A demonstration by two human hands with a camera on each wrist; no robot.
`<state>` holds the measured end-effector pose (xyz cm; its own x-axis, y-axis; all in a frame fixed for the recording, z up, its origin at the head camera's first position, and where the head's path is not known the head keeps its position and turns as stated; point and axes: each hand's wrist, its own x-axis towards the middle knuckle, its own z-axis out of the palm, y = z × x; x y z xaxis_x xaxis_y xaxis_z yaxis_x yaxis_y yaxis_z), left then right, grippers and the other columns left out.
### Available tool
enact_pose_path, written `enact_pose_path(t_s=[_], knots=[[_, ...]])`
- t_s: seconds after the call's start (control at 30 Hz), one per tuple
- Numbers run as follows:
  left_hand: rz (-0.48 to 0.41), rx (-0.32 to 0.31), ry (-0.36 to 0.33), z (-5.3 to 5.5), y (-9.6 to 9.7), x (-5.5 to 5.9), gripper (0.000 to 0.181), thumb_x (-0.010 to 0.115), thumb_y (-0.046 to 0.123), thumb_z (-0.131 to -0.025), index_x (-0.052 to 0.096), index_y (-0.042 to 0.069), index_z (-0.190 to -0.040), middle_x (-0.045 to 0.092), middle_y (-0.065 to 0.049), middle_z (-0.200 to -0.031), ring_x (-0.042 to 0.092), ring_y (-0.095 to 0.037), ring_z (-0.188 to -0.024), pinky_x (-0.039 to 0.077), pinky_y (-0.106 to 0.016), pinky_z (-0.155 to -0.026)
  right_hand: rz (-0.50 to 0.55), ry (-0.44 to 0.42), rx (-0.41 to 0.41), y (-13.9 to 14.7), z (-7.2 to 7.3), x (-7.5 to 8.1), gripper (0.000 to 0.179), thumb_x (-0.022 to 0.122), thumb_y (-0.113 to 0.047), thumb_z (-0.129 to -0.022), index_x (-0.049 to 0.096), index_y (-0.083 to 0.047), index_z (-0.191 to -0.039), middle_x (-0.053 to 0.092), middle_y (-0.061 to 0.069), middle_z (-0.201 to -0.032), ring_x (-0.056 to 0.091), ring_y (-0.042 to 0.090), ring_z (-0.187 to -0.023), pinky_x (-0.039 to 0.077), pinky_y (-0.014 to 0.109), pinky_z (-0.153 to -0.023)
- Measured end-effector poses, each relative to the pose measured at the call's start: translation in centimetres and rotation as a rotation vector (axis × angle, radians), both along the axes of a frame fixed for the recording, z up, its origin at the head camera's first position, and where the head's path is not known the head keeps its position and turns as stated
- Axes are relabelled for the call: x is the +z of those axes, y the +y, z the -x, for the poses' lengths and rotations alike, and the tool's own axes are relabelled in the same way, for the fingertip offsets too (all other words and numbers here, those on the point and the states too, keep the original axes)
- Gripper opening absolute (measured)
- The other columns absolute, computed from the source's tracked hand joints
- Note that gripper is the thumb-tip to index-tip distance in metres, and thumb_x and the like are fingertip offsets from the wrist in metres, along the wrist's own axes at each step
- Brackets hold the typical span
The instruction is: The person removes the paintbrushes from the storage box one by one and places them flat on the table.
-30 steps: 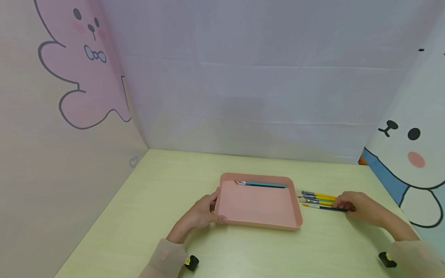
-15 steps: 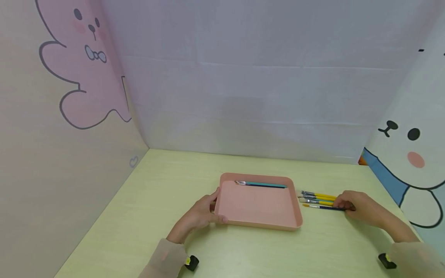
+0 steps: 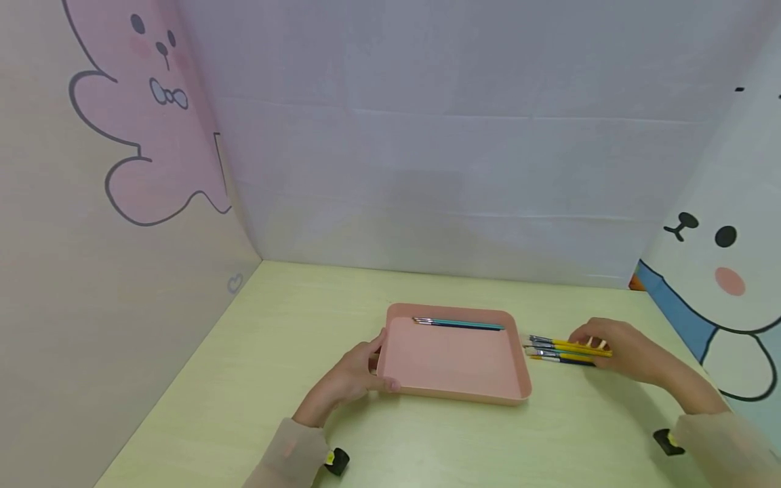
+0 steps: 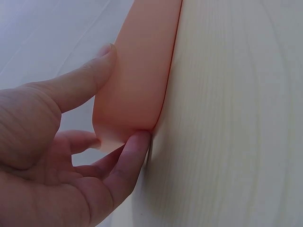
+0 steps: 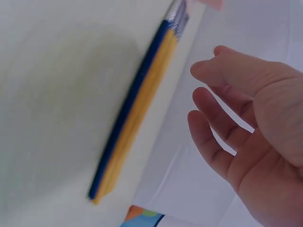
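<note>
My left hand [image 3: 349, 376] grips the left front corner of a shallow pink tray [image 3: 451, 393]. In the left wrist view the thumb and fingers lie on either side of the tray's corner [image 4: 137, 71]. Inside the tray, along its back wall, lie a turquoise paintbrush [image 3: 482, 324] and a dark blue one [image 3: 454, 326]. To the tray's right several paintbrushes lie side by side, with yellow handles [image 5: 142, 106] and a dark blue handle [image 5: 125, 113]. Over their handle ends hovers my right hand [image 3: 625, 349], its fingers loosely bent and apart from the brushes in the right wrist view.
A pale wooden table [image 3: 293, 325] bears everything. White sheeting [image 3: 439, 169] stands behind it. A panel with a pink cartoon animal [image 3: 152, 135] closes the left side, and a white bear print [image 3: 726, 285] closes the right.
The dark blue brush beside the tray now lies against the yellow ones. My right hand has let go of it and risen, moving slightly back and left. The left hand stays put.
</note>
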<state>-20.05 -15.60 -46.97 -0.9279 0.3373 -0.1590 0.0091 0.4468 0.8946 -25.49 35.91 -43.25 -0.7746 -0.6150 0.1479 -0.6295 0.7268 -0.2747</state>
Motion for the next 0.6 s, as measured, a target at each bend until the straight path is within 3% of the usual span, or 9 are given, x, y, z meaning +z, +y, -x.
enact_pose_path(t_s=[0.23, 0.47, 0.6], knots=[[0.001, -0.002, 0.01, -0.1, 0.0, 0.0, 0.115, 0.093, 0.018, -0.084, 0.018, 0.011, -0.17, 0.052, -0.017, -0.143, 0.061, -0.027, -0.119, 0.05, -0.045, -0.101, 0.046, 0.027, 0.1, -3.4, 0.7, 2.4, 0.049, 0.09, 0.003, -0.08, 0.073, -0.012, -0.124, 0.07, 0.001, -0.11, 0.067, 0.018, -0.093, 0.059, 0.032, -0.07], [0.018, 0.015, 0.003, -0.3, 0.1, 0.2, 0.114, 0.093, 0.017, -0.084, 0.019, 0.012, -0.17, 0.051, -0.017, -0.143, 0.061, -0.028, -0.121, 0.049, -0.048, -0.103, 0.027, -0.075, 0.101, -7.5, 1.2, 4.4, 0.051, 0.085, 0.0, -0.087, 0.069, -0.011, -0.134, 0.068, 0.002, -0.126, 0.067, 0.024, -0.107, 0.061, 0.038, -0.082], [0.029, 0.021, 0.002, -0.3, 0.2, 0.3, 0.114, 0.093, 0.017, -0.083, 0.02, 0.013, -0.17, 0.051, -0.016, -0.142, 0.061, -0.027, -0.118, 0.049, -0.047, -0.102, 0.034, -0.106, 0.142, -9.8, 1.7, 5.0, 0.05, 0.084, -0.001, -0.089, 0.068, -0.009, -0.136, 0.067, 0.006, -0.13, 0.065, 0.026, -0.109, 0.06, 0.038, -0.083]])
